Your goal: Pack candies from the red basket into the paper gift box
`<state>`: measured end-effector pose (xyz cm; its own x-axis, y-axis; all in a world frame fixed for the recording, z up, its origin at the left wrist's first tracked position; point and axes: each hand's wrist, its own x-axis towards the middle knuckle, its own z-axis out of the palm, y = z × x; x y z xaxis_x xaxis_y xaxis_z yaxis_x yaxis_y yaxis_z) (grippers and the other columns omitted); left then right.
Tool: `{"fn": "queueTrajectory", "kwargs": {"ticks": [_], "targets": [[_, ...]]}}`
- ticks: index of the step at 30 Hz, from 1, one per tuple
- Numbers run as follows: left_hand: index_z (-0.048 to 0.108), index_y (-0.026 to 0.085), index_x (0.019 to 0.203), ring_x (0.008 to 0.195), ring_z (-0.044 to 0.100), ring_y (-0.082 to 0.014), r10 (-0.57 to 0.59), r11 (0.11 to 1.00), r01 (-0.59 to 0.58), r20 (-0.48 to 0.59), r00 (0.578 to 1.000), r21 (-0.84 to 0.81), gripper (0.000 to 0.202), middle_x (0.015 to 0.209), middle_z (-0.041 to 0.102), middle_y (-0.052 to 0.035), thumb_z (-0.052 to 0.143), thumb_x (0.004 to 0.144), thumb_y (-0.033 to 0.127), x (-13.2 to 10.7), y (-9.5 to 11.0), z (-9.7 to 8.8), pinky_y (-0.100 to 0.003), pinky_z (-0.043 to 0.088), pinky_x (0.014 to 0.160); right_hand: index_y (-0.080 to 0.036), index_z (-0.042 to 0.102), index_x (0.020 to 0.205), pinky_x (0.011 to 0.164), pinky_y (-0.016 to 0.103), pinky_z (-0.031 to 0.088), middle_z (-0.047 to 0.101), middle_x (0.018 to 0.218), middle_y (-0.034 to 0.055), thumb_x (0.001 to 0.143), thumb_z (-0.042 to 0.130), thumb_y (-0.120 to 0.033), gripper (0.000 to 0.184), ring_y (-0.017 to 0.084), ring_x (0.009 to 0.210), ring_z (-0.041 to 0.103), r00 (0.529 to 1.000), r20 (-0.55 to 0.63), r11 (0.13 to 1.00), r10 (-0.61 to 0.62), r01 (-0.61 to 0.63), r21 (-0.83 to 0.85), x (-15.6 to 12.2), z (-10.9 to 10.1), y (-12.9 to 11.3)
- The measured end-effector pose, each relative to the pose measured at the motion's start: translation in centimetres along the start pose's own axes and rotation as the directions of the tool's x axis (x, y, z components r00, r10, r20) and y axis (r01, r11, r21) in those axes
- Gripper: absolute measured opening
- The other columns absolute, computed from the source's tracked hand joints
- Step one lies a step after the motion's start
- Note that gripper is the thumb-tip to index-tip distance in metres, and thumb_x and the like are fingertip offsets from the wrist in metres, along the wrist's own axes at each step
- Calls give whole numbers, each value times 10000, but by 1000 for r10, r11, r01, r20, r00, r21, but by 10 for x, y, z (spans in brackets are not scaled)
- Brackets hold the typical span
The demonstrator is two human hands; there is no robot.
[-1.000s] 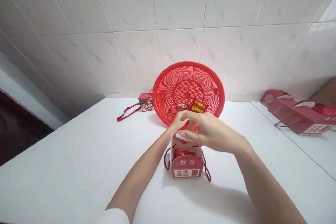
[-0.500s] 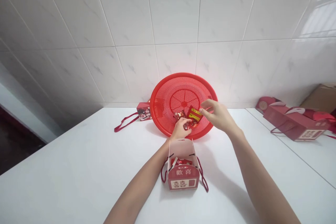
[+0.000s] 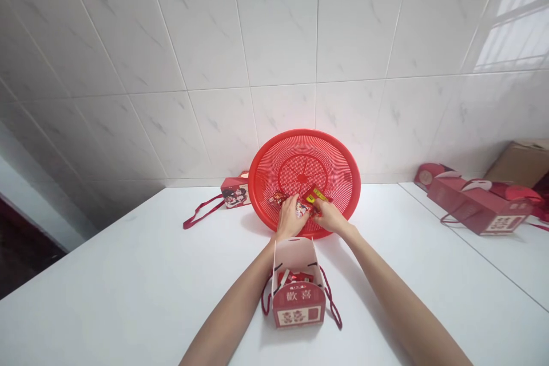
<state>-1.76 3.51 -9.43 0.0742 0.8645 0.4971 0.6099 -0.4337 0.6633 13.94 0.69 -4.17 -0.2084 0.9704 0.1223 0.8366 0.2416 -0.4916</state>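
Note:
Both hands reach into a round red plastic basket [image 3: 338, 154] that leans against the tiled wall. My left hand [image 3: 290, 219] is closed over small red candy packets [image 3: 277, 199] at the basket's lower edge. Beside it, my right hand [image 3: 329, 217] pinches a red packet with a yellow label [image 3: 316, 195]. In front of my arms stands a small open red gift box [image 3: 297, 283] with cord handles and red packets inside.
A second small red box [image 3: 234, 193] with a long cord lies left of the basket. Red gift bags [image 3: 476, 206] and a cardboard box [image 3: 521, 161] sit on the neighbouring white table at right. The white table [image 3: 107, 291] ends at a dark drop on the left.
Both hands left the open box top and went forward into the basket. My right hand came down from the basket's right side onto the yellow-labelled packet.

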Motion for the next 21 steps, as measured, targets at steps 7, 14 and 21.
{"fn": "queueTrajectory", "kwargs": {"ticks": [7, 14, 21], "targets": [[597, 172, 1290, 1165, 588, -345, 2, 999, -1, 6, 1000, -40, 683, 1184, 652, -145, 678, 626, 32, 2, -2, -2, -484, 446, 1040, -186, 519, 1329, 791, 335, 456, 706, 1198, 151, 803, 665, -190, 547, 328, 1091, 666, 999, 5, 998, 50, -49, -29, -2, 4, -2], [584, 206, 1308, 1188, 587, -298, 8, 999, -8, 1, 1000, 46, 693, 1210, 646, -107, 589, 656, -30, -1, 5, -6, -440, 466, 1043, -217, 398, 1472, 814, 321, 482, 702, 1236, 124, 765, 653, -133, 756, 297, 1114, 664, 996, -3, 995, 87, -87, -45, 0, 10, -2], [642, 175, 1208, 1106, 631, -289, -9, 996, 5, 43, 999, 86, 516, 1140, 687, -109, 674, 708, 53, -2, 14, -10, -434, 501, 985, -248, 659, 1214, 785, 288, 477, 745, 1119, 56, 751, 673, -134, 477, 262, 1055, 683, 996, -20, 995, 92, -91, 34, 0, 11, -1]]}}
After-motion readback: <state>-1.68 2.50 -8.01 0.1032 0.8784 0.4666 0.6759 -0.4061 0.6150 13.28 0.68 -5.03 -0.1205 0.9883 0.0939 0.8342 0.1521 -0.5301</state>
